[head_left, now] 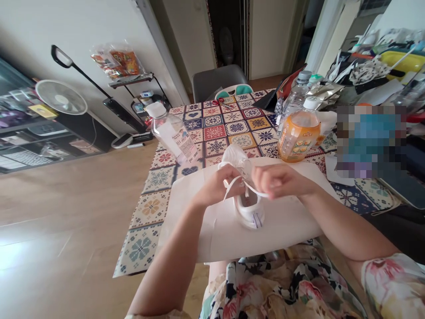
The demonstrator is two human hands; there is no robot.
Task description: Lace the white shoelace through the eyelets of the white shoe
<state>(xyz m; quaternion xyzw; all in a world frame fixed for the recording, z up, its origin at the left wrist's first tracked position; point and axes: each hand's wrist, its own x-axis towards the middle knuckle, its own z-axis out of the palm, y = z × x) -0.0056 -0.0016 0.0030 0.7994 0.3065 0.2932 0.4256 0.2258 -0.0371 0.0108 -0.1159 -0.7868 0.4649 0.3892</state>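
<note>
A white sneaker [249, 213] rests on a white mat [199, 230], its heel toward me and its toe pointing away. White shoelaces [256, 191] cross over its opening. My left hand [226, 184] is closed at the left side of the laces, with a lace loop and a loose end showing by its fingers. On the right, my right hand [279, 180] is curled, pinching a lace that is drawn out toward it. Both hands hide part of the sneaker's tongue and eyelets.
A large clear bottle [174, 135] stands left of the mat, and an orange-labelled bottle [299, 133] stands to the right. Behind lie red scissors [221, 103] on the patterned tablecloth [146, 228]. Clutter with bags and a yellow container [403, 62] crowds the right side.
</note>
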